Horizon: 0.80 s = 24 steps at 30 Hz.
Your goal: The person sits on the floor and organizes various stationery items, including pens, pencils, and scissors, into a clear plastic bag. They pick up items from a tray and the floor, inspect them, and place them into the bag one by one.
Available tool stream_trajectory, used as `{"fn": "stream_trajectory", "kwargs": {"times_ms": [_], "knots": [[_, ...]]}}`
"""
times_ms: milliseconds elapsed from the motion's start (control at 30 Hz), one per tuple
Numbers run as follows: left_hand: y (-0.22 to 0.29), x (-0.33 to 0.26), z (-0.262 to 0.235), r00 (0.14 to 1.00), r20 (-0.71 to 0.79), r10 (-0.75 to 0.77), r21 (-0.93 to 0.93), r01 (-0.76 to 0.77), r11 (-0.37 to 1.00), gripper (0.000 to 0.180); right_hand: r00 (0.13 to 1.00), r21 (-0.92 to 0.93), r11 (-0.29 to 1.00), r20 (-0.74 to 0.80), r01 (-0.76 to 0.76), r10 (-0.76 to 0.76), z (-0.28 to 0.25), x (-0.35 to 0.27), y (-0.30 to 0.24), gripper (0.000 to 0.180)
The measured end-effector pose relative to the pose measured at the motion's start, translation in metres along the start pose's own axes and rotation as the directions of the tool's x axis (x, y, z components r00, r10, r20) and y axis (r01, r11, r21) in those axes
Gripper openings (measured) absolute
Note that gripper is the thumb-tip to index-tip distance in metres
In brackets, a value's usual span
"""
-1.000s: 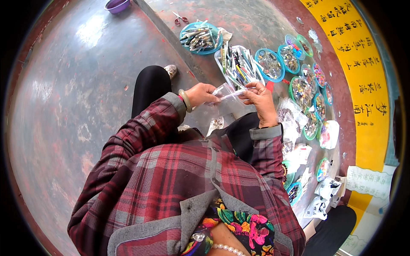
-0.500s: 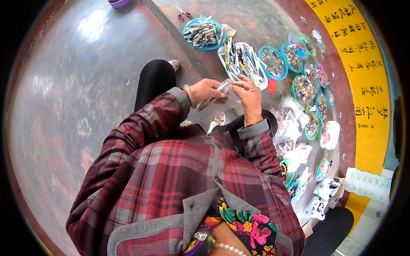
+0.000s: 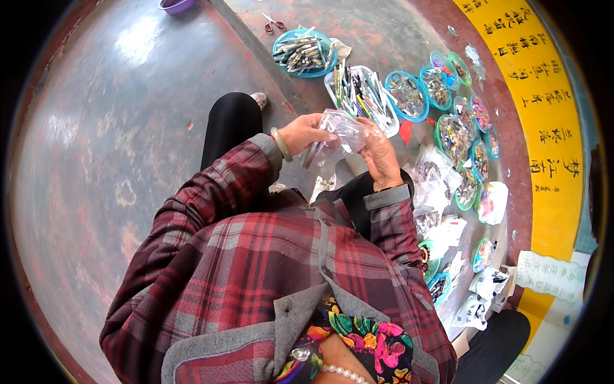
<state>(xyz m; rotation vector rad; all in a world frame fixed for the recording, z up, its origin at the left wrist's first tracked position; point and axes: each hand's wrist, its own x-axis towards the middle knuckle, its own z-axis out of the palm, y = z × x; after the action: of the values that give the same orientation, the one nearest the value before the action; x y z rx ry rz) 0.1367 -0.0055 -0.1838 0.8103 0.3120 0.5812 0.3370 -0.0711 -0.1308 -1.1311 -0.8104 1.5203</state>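
A clear plastic bag [image 3: 345, 128] stretches between my two hands above my lap. My left hand [image 3: 306, 134] pinches its left side, thumb on top. On the bag's right side, my right hand [image 3: 380, 153] grips the edge with its fingers closed. Something thin and brownish shows below my left fingers, too blurred to name. Just beyond my hands stands a white basket [image 3: 391, 131] of pens and markers [image 3: 361, 96]. Farther back is a blue round basket [image 3: 332, 63] heaped with more pens.
Scissors [image 3: 274, 24] and a purple basin [image 3: 176, 6] lie farther off on the floor. Several round baskets [image 3: 425, 109] of small items cluster to the right. Clear bags [image 3: 430, 185] and white packets [image 3: 492, 203] lie nearer on that side. A yellow band with writing [image 3: 543, 128] runs along the right.
The bag has been spread wider and raised between my hands. My right hand has moved slightly right and down, closing on the bag's right side.
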Motion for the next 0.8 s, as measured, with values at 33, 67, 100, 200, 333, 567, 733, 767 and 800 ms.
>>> {"fn": "stream_trajectory", "kwargs": {"times_ms": [33,67,100,200,333,567,733,767,800], "knots": [[0.000,0.000,0.001,1.000,0.000,0.004,-0.008,-0.004,1.000,0.037,0.998,0.058,0.998,0.066,-0.005,0.002,0.004,-0.002,0.002,0.060],[-0.001,0.000,0.001,1.000,0.001,0.006,-0.014,-0.006,1.000,0.038,0.991,0.117,0.993,0.131,-0.013,-0.002,0.008,-0.003,0.003,0.060],[-0.002,0.001,0.000,1.000,-0.013,0.007,0.017,-0.007,1.000,0.038,0.996,0.134,0.990,0.069,0.045,-0.055,0.014,-0.005,0.004,0.046],[-0.002,0.002,0.000,0.999,-0.038,-0.004,0.097,0.007,0.995,0.037,0.990,-0.085,0.992,-0.099,0.096,-0.105,0.012,0.001,0.008,0.026],[-0.002,-0.001,-0.001,0.997,-0.066,0.028,0.175,-0.016,0.985,0.033,0.966,-0.130,0.974,-0.159,0.184,-0.204,0.017,0.000,0.012,0.016],[0.005,-0.005,0.003,0.990,-0.137,0.006,0.241,0.027,0.970,0.017,0.955,-0.222,0.950,-0.148,0.221,-0.257,0.016,0.002,0.005,0.018],[0.008,-0.005,-0.010,0.931,-0.341,0.133,0.125,-0.095,0.988,0.014,0.905,-0.318,0.909,-0.237,0.271,-0.353,-0.026,0.041,-0.013,0.020],[0.012,-0.004,-0.017,0.909,-0.380,0.171,0.106,-0.141,0.984,0.015,0.886,-0.322,0.907,-0.286,0.271,-0.366,-0.036,0.051,-0.022,0.019],[0.014,-0.005,-0.021,0.892,-0.418,0.170,0.119,-0.132,0.984,0.015,0.853,-0.353,0.907,-0.377,0.228,-0.361,-0.054,0.065,-0.023,0.020]]}}
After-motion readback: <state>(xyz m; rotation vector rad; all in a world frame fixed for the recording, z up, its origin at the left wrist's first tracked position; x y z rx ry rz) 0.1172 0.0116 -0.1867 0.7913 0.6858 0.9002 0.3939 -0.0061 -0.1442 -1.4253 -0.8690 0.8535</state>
